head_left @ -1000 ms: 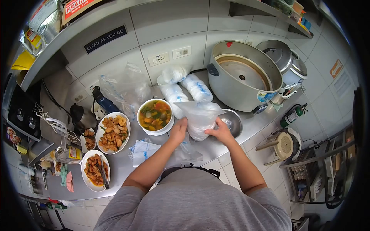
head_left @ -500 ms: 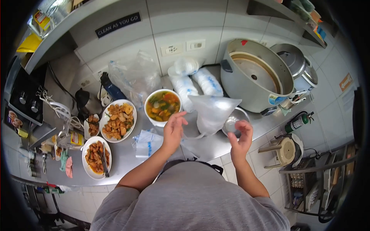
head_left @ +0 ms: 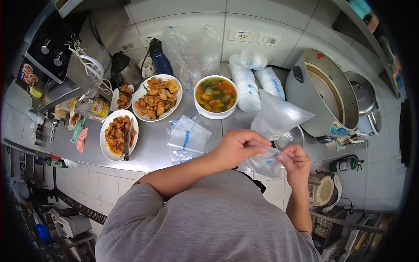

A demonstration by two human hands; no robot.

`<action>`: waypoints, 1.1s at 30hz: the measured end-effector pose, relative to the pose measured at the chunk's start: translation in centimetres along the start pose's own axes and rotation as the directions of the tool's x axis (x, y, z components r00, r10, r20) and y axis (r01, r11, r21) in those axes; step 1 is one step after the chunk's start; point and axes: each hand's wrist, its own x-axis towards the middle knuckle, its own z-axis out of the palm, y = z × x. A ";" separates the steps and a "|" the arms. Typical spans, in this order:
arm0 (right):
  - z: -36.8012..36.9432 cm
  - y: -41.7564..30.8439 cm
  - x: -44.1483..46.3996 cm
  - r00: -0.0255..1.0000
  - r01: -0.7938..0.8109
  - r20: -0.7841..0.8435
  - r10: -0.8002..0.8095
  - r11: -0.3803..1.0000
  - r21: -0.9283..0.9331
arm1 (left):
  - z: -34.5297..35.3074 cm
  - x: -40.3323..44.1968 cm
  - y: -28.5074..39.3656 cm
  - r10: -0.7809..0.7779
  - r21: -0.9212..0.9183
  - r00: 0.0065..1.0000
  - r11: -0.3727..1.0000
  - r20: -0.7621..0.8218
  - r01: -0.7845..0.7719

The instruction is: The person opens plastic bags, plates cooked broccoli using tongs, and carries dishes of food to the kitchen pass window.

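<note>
A clear plastic bag [head_left: 267, 164] with blue print hangs between my hands, low over the counter's front edge. My left hand [head_left: 244, 148] pinches its upper edge from the left. On the right side of the bag, my right hand [head_left: 295, 161] grips it between thumb and fingers. Just behind them stands a filled, whitish plastic bag [head_left: 279, 115] with a wide flared top, touched by neither hand. A metal bowl [head_left: 290, 137] sits beside it, partly hidden. Flat printed bags [head_left: 188, 136] lie on the counter left of my hands.
A bowl of vegetable soup [head_left: 215, 95], plates of fried pieces [head_left: 157, 98] and saucy pieces with tongs [head_left: 118, 135] stand to the left. Wrapped stacks of white containers [head_left: 246, 87] and a large open cooker [head_left: 323, 94] are at the back right.
Both hands have left the filled bag and now hold another clear bag nearer my body. The view has turned, so the counter items appear shifted right.
</note>
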 end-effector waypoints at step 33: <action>-3.4 9.5 8.9 0.868 -0.252 -0.431 0.245 0.967 0.043 | -2.1 11.1 -14.8 -0.183 0.375 0.972 0.899 -0.150 0.227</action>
